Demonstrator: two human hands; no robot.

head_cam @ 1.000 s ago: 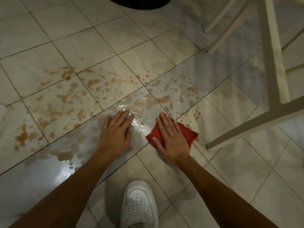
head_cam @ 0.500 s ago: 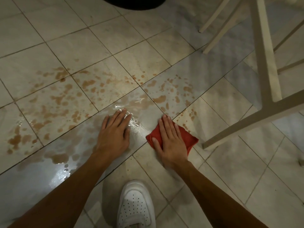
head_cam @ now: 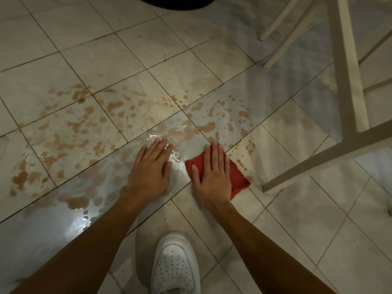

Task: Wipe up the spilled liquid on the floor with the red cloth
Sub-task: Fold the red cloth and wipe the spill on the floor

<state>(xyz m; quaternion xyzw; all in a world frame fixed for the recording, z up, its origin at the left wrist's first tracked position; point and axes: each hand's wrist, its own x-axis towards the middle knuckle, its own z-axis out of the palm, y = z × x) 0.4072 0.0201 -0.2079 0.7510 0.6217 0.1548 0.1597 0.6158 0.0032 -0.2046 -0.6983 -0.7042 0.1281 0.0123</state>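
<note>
Most of the spilled liquid [head_cam: 89, 132] is still sitting on the floor [head_cam: 297, 219]; the right hand [head_cam: 214, 172] is pressing flat, fingers together, on the red cloth [head_cam: 237, 177], while the left hand [head_cam: 150, 168] is resting spread beside it.

I see a glossy smooth tiled floor [head_cam: 297, 219], mirror-wet sheen around the brown spill [head_cam: 77, 201], soft matt woven red cloth [head_cam: 237, 175], smooth perforated white shoe [head_cam: 175, 264], matt painted chair [head_cam: 350, 71]

The left hand [head_cam: 151, 166], right hand [head_cam: 214, 177] and both forearms are bare. The white shoe [head_cam: 175, 266] has a perforated toe.
</note>
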